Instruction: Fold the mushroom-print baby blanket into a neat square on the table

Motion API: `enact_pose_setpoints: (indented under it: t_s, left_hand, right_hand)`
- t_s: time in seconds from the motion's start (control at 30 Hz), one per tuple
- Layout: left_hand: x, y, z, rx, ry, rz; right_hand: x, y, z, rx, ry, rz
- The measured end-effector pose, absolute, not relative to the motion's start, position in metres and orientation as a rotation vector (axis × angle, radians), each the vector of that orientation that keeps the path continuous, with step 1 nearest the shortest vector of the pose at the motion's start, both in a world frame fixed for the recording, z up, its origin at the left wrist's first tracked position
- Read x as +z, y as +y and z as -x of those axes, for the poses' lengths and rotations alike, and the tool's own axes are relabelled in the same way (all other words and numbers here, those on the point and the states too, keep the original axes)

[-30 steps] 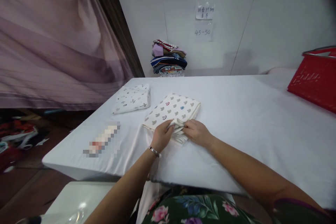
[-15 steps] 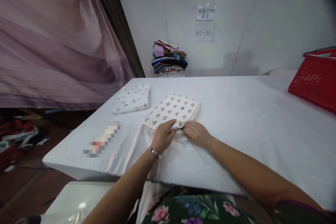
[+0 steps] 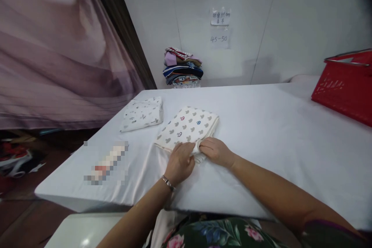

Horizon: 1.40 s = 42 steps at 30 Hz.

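Observation:
A folded white cloth printed with grey rounded-ear shapes and a few coloured ones lies on the white-covered table. At its near edge, my left hand has its fingers over the fabric and the thumb lower down, closed on the edge. Close by on the right, my right hand pinches a bunched, turned-up part of the same edge. Some loose layers stick out below, between the hands. My palms and the fabric hide part of the grip.
Another folded patterned cloth lies to the left, with a pixelated strip nearer me. A stack of folded fabrics stands by the wall. At the far right sits a red basket with a metal handle. A pink curtain hangs at left.
My left hand has slid slightly down over the near edge, fingers now more on top. My right hand keeps its pinch. The whole view has shifted a little.

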<state>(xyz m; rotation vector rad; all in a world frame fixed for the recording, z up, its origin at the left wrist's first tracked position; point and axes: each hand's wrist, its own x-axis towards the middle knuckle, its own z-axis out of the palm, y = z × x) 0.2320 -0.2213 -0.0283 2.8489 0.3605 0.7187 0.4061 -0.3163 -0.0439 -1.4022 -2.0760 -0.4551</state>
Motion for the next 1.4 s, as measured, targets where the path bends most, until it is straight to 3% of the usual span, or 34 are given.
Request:
enact_pose_setpoints:
  t_s: [0.43, 0.73, 0.93, 1.13, 1.4]
  left_hand:
    - [-0.035, -0.214, -0.240, 0.801, 0.319, -3.027]
    - [-0.016, -0.207, -0.249, 0.862, 0.564, -2.719]
    - [0.005, -0.195, -0.258, 0.957, 0.679, -2.511]
    - [0.009, -0.189, -0.260, 1.000, 0.777, -2.428]
    - [0.003, -0.195, -0.256, 0.933, 0.640, -2.537]
  right_hand:
    - [-0.034, -0.320, -0.413, -0.199, -1.930, 1.368]
    - [-0.047, -0.284, -0.520, 0.109, -1.006, 2.002]
    - [-0.068, -0.262, -0.522, 0.427, -0.929, 1.758]
    - [-0.064, -0.258, -0.520, 0.545, -0.866, 1.608]
    - [-0.065, -0.255, -0.529, 0.430, -0.908, 1.691]
